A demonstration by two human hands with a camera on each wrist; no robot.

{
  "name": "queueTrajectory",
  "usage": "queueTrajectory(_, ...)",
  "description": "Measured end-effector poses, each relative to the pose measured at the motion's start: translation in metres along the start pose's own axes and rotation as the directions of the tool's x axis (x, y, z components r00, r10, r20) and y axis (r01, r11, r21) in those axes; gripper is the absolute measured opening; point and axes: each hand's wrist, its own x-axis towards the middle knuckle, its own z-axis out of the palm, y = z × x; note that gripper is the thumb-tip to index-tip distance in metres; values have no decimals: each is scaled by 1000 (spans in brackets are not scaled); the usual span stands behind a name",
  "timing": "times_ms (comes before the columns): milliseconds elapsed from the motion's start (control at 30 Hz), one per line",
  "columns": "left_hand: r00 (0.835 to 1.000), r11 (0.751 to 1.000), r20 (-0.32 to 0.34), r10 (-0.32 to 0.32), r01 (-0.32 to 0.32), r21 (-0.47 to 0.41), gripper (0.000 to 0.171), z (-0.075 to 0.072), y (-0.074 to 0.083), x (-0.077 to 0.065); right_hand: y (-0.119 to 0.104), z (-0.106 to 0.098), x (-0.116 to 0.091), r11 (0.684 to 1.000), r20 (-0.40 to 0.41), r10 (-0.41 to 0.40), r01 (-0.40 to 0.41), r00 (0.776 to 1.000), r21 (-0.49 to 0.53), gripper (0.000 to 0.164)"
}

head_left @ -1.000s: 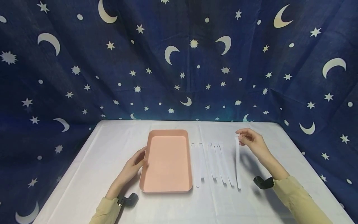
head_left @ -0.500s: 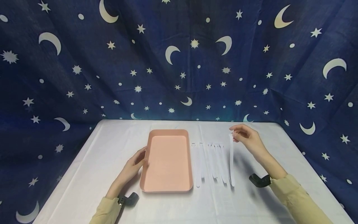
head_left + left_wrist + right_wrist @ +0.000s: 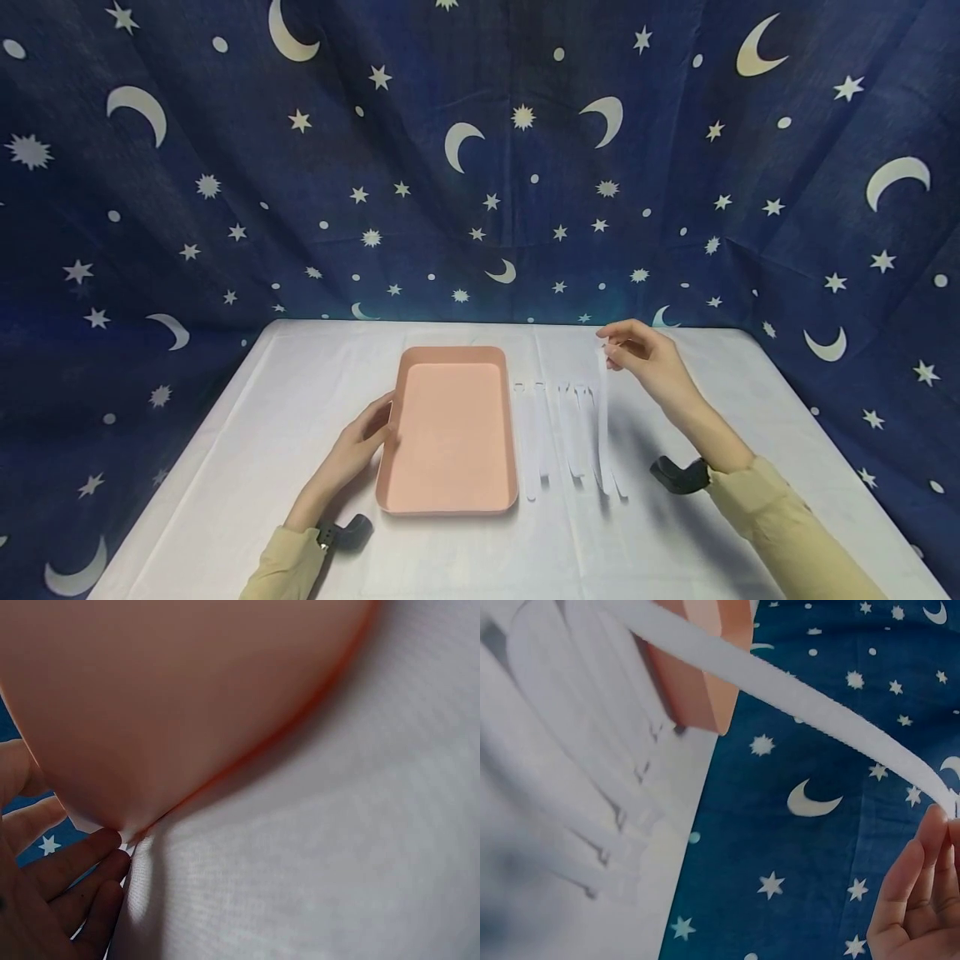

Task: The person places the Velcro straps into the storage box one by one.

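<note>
A shallow pink rectangular tray [image 3: 450, 442] lies on the white table. My left hand [image 3: 360, 435] holds its left side, the thumb at the rim; in the left wrist view, several fingertips [image 3: 105, 844] touch its outer wall. Right of the tray, my right hand [image 3: 643, 358] pinches the top end of a white strap [image 3: 603, 417] with thumb and fingertips. The strap hangs down over the other straps, and in the right wrist view it runs up from the fingers in a soft curve. Several more white straps [image 3: 543, 433] with slotted heads lie side by side, partly hidden by the held one.
The white-covered table [image 3: 322, 350] ends at a dark blue curtain [image 3: 420, 150] printed with moons and stars. The straps lie close to the tray's right wall. Each wrist bears a dark camera mount [image 3: 678, 475].
My right hand has moved left and slightly up, carrying the strap from right of the row to above its right-hand straps. The left hand and tray have stayed put.
</note>
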Motion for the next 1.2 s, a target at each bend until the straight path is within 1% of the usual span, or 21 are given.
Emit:
queueTrajectory(167, 1000, 1000, 1, 1, -1, 5, 54, -1, -1, 0, -9, 8, 4, 1000, 6, -17, 17, 1000, 13, 23)
queueTrajectory(367, 1000, 1000, 3, -8, 8, 7, 55, 0, -3, 0, -18, 20, 10, 998, 33, -39, 38, 999, 43, 22)
queueTrajectory(600, 1000, 1000, -6, 1, -1, 9, 55, 0, -2, 0, -27, 35, 16, 999, 53, -30, 28, 998, 46, 22)
queueTrajectory(867, 1000, 1000, -11, -2, 2, 6, 53, -1, 1, -2, -39, 52, 23, 995, 69, -24, 17, 997, 101, 23)
queueTrajectory(967, 1000, 1000, -14, 6, -6, 4, 54, 0, -5, 1, -44, 59, 26, 991, 83, -24, 13, 996, 130, 23)
queueTrajectory(1200, 1000, 1000, -17, 17, -17, 5, 55, 5, -37, 16, -56, 76, 32, 983, 112, -33, 12, 993, 182, 22)
